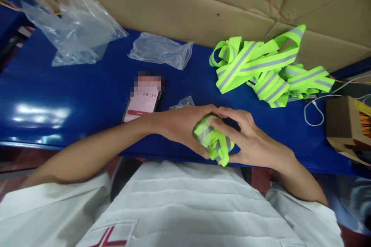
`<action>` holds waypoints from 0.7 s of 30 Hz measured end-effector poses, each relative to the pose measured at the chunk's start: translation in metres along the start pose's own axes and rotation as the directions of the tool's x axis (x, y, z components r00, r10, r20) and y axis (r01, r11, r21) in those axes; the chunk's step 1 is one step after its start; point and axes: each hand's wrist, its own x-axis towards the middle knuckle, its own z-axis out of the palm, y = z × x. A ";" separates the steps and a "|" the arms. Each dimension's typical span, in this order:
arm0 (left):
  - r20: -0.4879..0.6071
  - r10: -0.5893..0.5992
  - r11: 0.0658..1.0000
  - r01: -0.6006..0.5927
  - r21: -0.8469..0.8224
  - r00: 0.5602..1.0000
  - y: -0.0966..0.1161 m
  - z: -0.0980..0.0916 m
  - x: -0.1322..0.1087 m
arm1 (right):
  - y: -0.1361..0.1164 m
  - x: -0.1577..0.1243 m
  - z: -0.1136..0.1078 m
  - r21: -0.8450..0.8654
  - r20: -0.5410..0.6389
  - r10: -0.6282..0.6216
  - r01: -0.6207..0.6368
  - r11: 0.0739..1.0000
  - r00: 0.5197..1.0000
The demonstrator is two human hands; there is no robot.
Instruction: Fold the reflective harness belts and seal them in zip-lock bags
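Between my two hands, close to the table's front edge, is a bundle of neon-yellow reflective strap (214,139) with grey stripes. Clear plastic seems to cover its left part. My left hand (185,125) wraps round the bundle from the left, thumb below. From the right, my right hand (249,139) grips it, with fingers across its top and thumb at its lower side. Both hands' fingertips meet above it. A small piece of clear plastic (183,103) lies just behind my left hand. Further back on the right rests a loose heap of the same reflective strap (261,63).
On the blue table (95,88) a phone (144,100) lies left of my hands. Clear zip bags (87,32) and a flatter plastic bag (160,51) are at the back left. A white cable (314,114) and an opened cardboard box (343,123) are at the right.
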 end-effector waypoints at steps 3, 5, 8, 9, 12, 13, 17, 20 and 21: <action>0.064 -0.066 0.988 0.074 -0.135 0.996 0.009 -0.002 -0.003 | -0.001 -0.001 -0.002 -0.003 -0.097 -0.018 0.018 1.000 0.995; 0.044 -0.075 0.989 0.080 -0.126 0.996 0.012 -0.001 -0.005 | -0.001 -0.001 -0.002 0.057 -0.147 -0.003 0.012 0.998 0.989; -0.182 -0.041 0.998 0.051 0.046 0.982 0.014 -0.001 -0.008 | 0.003 0.002 -0.001 0.176 -0.210 0.107 -0.070 0.982 0.972; -0.250 -0.021 0.993 0.049 0.107 0.968 0.014 -0.001 -0.009 | 0.005 0.003 0.000 0.212 -0.231 0.157 -0.108 0.971 0.960; -0.275 -0.023 0.977 0.080 0.198 0.961 0.013 0.000 -0.010 | 0.012 0.006 0.004 0.314 -0.238 0.263 -0.182 0.932 0.935; -0.249 -0.048 0.972 0.102 0.212 0.967 0.013 0.001 -0.011 | 0.015 0.007 0.005 0.348 -0.223 0.276 -0.188 0.918 0.935; -0.184 -0.119 0.970 0.154 0.189 0.976 0.015 0.007 -0.011 | 0.020 0.005 0.009 0.452 -0.210 0.261 -0.143 0.881 0.942; -0.183 -0.073 0.994 0.087 0.068 0.980 0.018 0.010 -0.011 | 0.019 0.006 0.010 0.468 -0.273 0.230 -0.079 0.880 0.934; -0.180 -0.050 0.998 0.055 0.022 0.982 0.019 0.010 -0.011 | 0.017 0.007 0.010 0.458 -0.295 0.219 -0.064 0.887 0.930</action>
